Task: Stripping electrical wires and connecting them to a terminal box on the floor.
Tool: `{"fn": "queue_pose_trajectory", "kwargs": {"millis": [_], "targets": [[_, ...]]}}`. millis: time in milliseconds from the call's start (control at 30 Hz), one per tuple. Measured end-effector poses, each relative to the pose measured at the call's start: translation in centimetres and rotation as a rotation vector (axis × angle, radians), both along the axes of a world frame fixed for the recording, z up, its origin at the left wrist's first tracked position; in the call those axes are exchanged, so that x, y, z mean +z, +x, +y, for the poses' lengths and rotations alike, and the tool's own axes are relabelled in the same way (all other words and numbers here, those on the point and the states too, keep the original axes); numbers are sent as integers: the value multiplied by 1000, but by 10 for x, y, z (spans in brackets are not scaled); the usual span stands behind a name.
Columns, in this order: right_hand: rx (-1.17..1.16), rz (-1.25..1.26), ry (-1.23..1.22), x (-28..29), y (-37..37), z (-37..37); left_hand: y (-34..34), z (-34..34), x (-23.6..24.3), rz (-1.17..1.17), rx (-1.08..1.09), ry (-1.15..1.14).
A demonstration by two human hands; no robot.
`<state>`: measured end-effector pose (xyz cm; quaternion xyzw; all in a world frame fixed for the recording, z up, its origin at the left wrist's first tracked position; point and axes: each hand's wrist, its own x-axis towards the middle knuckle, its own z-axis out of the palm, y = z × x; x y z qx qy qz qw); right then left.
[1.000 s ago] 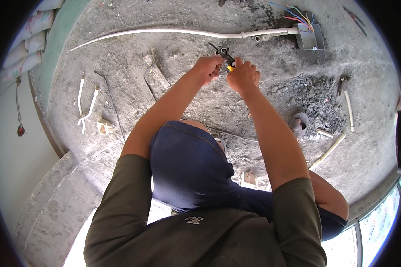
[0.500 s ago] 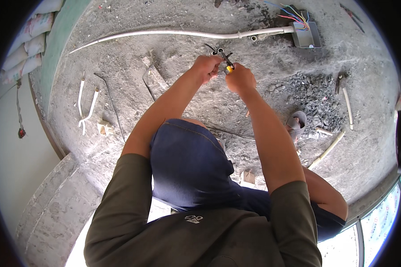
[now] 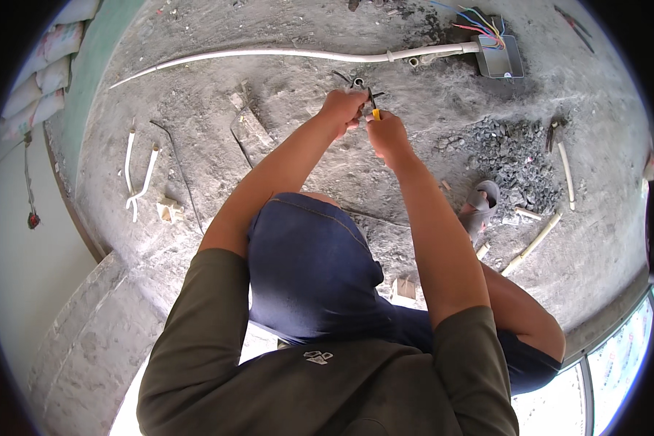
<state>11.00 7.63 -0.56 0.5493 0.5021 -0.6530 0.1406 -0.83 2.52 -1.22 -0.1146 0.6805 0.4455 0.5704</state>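
My left hand [image 3: 341, 109] is closed beside a short upright conduit end [image 3: 358, 82] with dark cable [image 3: 341, 75] near it; what its fingers grip is hidden. Just right of it, my right hand [image 3: 386, 136] grips a dark tool with a yellow handle [image 3: 376, 114], its dark upper part reaching up against the spot by the left fingers. Whether the tool's jaws are open I cannot tell. Behind them a long white conduit [image 3: 298, 52] runs into a grey metal box [image 3: 500, 65] with coloured wires [image 3: 479, 25] sticking out.
Rubble [image 3: 516, 160], pipe offcuts [image 3: 538, 240], loose dark cables [image 3: 185, 174] and a wood scrap [image 3: 251, 116] lie on the rough concrete. My sandalled foot [image 3: 479, 203] stands at right. Stacked sacks [image 3: 51, 73] are at upper left, pliers [image 3: 574, 25] at upper right.
My right hand has moved slightly down, with more of the yellow handle showing. My left hand has shifted a little. The bent knee on the right has lowered slightly.
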Motion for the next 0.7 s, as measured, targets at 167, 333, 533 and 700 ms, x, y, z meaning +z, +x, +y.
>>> {"fn": "queue_pose_trajectory", "kwargs": {"millis": [167,333,533,700], "targets": [[120,-22,226,-8,1,-7,1,10,-5,-232,246,-2],[92,-42,190,-4,-3,-9,6,29,-15,-80,298,-178],[39,-64,135,5,3,-9,17,39,-23,94,280,-221],[-207,61,-50,44,3,-23,-1,25,-41,354,30,-291]]}}
